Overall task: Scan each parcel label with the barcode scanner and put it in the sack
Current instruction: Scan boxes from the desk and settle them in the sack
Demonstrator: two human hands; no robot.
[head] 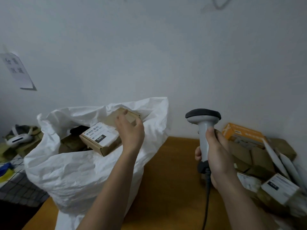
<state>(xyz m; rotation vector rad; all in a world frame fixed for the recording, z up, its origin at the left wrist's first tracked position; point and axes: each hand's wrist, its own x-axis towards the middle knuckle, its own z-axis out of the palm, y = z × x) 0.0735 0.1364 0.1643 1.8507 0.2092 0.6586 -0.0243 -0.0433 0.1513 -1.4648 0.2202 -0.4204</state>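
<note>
My left hand (130, 130) spread over sack (79, 171) mouth, fingers loose, touching nothing I can confirm, likely just dropping brown parcel (123, 117) in. Right hand (216, 151) wrapped around barcode scanner (203, 130), upright, ready. Labelled parcel (99, 138) lies atop sack contents; unscanned pile (265, 171) waits right.

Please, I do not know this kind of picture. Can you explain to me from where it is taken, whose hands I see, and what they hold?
There is no machine here. A camera worn on a person's head looks down at their bare hands. The right hand grips a grey barcode scanner on a cable. The left hand reaches over the open white sack, at a plain cardboard box; whether it grips it is unclear. A labelled parcel lies in the sack. More parcels are piled on the wooden table, at right.
</note>
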